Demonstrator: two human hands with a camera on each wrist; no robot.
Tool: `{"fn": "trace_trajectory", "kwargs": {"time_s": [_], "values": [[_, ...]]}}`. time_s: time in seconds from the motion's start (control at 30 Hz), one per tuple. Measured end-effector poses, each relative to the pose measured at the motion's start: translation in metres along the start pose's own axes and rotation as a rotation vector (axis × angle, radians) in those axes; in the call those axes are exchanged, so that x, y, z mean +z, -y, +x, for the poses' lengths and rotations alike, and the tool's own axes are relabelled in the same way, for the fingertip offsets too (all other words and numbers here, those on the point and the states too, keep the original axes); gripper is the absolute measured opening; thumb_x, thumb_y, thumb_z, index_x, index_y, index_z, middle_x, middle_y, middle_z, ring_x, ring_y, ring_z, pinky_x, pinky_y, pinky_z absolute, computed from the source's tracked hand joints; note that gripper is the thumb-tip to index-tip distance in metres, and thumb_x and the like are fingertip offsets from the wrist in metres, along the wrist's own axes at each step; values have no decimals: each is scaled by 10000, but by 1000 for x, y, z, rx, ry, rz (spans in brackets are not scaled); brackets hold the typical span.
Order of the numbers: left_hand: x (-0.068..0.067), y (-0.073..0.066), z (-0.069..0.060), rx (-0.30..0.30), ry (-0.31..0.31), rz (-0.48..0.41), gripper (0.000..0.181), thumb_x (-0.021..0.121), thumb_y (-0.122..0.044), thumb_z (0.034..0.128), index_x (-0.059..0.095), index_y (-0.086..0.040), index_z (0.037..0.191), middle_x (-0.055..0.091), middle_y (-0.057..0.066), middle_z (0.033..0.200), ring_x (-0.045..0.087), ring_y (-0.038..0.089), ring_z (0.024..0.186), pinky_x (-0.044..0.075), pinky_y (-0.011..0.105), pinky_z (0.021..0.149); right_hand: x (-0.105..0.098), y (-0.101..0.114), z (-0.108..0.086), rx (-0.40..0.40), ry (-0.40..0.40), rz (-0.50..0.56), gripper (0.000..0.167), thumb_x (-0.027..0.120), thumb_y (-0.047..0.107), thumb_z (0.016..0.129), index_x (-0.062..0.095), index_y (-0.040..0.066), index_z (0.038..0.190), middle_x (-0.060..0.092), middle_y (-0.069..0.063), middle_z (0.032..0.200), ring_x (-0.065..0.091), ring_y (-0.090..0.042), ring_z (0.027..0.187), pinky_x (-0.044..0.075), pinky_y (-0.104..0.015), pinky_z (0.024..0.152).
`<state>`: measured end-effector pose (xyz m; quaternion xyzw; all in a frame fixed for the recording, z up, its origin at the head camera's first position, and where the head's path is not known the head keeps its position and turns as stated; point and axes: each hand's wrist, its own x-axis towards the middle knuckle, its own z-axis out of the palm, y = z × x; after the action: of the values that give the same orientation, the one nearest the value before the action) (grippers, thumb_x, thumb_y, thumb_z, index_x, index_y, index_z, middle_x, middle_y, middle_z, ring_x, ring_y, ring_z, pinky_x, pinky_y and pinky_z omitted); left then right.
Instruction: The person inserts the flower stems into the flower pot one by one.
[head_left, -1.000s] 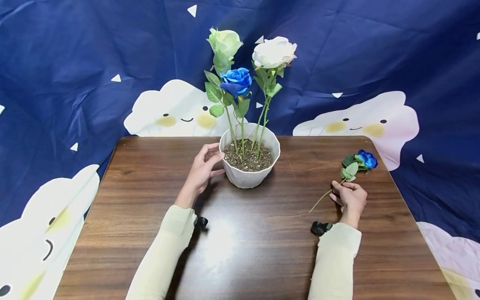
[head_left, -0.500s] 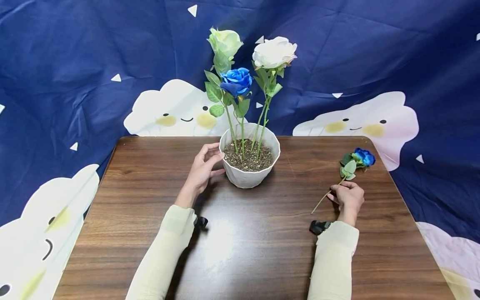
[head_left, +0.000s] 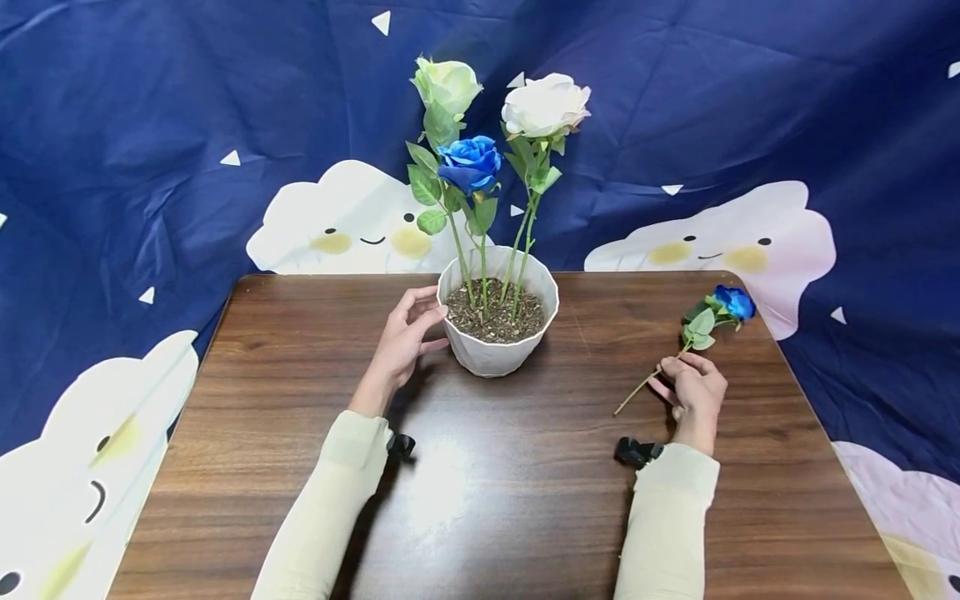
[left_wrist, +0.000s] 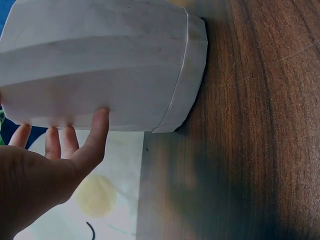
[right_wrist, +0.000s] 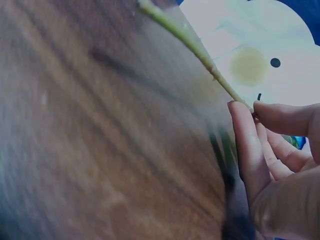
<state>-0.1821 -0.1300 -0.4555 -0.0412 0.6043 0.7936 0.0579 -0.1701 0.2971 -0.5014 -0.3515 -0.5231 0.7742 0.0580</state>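
A white faceted flower pot (head_left: 495, 357) filled with brown soil stands at the table's back middle. Upright in it are a pale green rose (head_left: 447, 86), a blue rose (head_left: 471, 164) and a white rose (head_left: 546, 106). My left hand (head_left: 405, 337) rests its fingertips against the pot's left side; the left wrist view has these spread fingers on the pot wall (left_wrist: 90, 90). Over the table's right part, my right hand (head_left: 696, 398) pinches the stem of another blue rose (head_left: 733, 303) between thumb and finger. In the right wrist view the lower stem (right_wrist: 187, 40) sticks out beyond the fingertips.
The brown wooden table (head_left: 517, 500) has its back edge just behind the pot. A dark blue curtain (head_left: 675, 100) with printed clouds hangs behind it. Both wrists wear black straps, the right one (head_left: 637, 451) close to the tabletop.
My right hand has shifted slightly up and left with the held rose, and its bloom now sits a little higher. The left hand and the pot have stayed in place.
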Motion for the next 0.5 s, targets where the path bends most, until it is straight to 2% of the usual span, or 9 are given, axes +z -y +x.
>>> {"fn": "trace_trajectory", "kwargs": {"time_s": [0.2,0.37,0.5], "values": [[1,0,0,3,-3,-4,452,632,-98,973,502,-67,1405,512,113,1254,549,235,1139,570,580,918,11,-2,-3,-57,32,108,320,650,-135,905,515,36,1140,690,-46,833,685,-155,753,637,-335,564],[1,0,0,7,1,-3,452,631,-107,973,502,-76,1405,509,109,1261,549,230,1142,570,581,918,23,-2,-5,-114,114,203,276,659,-140,900,527,22,1080,662,-53,830,692,-177,756,638,-359,554],[0,0,0,1,0,-3,446,630,-107,976,503,-75,1402,511,121,1277,548,238,1153,571,573,921,31,1,-9,-138,145,235,282,680,-143,884,553,1,1091,618,-49,833,688,-190,754,639,-365,556]]}}
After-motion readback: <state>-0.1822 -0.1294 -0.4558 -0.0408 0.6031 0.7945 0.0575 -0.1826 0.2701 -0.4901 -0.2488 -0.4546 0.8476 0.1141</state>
